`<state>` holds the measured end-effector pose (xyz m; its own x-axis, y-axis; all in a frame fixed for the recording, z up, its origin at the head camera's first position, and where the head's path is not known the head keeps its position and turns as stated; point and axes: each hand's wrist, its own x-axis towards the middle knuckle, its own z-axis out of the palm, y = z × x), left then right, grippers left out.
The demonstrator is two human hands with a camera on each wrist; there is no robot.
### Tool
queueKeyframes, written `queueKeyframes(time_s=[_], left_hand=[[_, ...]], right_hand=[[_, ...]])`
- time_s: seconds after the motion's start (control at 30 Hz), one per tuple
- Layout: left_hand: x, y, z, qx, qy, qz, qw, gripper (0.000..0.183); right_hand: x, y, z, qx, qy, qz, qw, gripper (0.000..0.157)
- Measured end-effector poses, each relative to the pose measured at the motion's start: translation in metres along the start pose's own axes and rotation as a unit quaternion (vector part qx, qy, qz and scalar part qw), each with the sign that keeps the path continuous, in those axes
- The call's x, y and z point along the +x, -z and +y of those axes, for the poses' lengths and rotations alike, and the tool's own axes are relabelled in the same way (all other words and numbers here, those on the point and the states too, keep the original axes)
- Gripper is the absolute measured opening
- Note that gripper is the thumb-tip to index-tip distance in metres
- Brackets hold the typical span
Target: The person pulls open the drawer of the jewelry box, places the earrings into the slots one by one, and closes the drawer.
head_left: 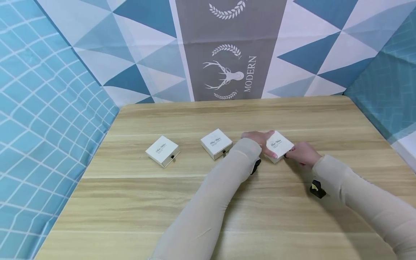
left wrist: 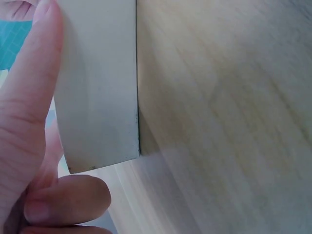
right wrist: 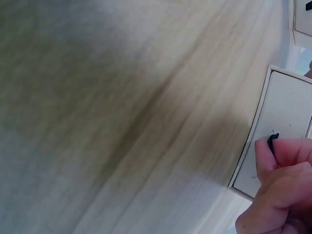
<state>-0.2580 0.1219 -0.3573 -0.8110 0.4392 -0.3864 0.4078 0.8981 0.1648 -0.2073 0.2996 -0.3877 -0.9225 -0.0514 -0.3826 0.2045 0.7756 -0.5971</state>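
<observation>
On the right half of the table in the head view lies a small white drawer box [head_left: 280,143] with printed lettering on its lid. My left hand [head_left: 257,140] grips it from the left, thumb along the near side. The left wrist view shows that thumb [left wrist: 29,92] against the box's plain side wall [left wrist: 100,92], with curled fingers by its corner. My right hand [head_left: 303,154] is at the box's right side. In the right wrist view, thumb and forefinger pinch the black ribbon pull tab [right wrist: 273,139] on the drawer front [right wrist: 292,102], which sits within the sleeve.
Two similar white boxes stand to the left, one in the middle [head_left: 216,141] and one farther left [head_left: 162,149], each with a black tab. The wooden table [head_left: 136,202] meets patterned cloth [head_left: 156,54] at the back and blue grid cloth [head_left: 39,119] at the left.
</observation>
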Motion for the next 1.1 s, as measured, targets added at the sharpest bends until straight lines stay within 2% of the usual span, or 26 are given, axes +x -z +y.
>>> queueKeyframes(time_s=[0.13,0.27,0.4,0.47,0.6,0.73,0.83,0.9,1.0,1.1], left_hand=[[0.0,0.001,0.001,0.017,0.005,-0.004,0.9998,0.099],[0.003,0.001,0.001,0.044,-0.015,-0.004,0.9989,0.099],[0.006,0.0,0.0,0.071,-0.027,-0.001,0.9971,0.097],[0.006,-0.001,-0.001,0.085,-0.028,0.003,0.996,0.097],[0.01,-0.001,-0.006,0.077,-0.04,0.021,0.996,0.094],[0.008,0.007,-0.016,0.042,-0.105,0.046,0.9925,0.09],[-0.01,0.019,-0.029,0.04,-0.17,0.071,0.9821,0.091],[-0.029,0.027,-0.042,0.055,-0.196,0.096,0.9744,0.093],[-0.06,0.037,-0.071,0.069,-0.216,0.137,0.9642,0.094],[-0.089,0.04,-0.106,0.074,-0.215,0.184,0.9565,0.095]], right_hand=[[0.001,-0.001,0.003,0.005,0.003,-0.011,1.0,0.033],[-0.004,0.005,0.009,0.0,0.034,-0.03,0.999,0.025],[-0.015,0.019,0.018,0.002,0.051,-0.051,0.997,0.027],[-0.023,0.026,0.024,0.003,0.051,-0.054,0.997,0.034],[-0.039,0.039,0.039,-0.009,0.077,-0.032,0.996,0.053],[-0.054,0.045,0.051,-0.064,0.111,0.02,0.992,0.059],[-0.064,0.043,0.057,-0.113,0.136,0.057,0.982,0.061],[-0.07,0.042,0.062,-0.134,0.159,0.078,0.975,0.064],[-0.078,0.041,0.069,-0.155,0.187,0.119,0.963,0.069],[-0.086,0.042,0.076,-0.167,0.206,0.165,0.95,0.073]])
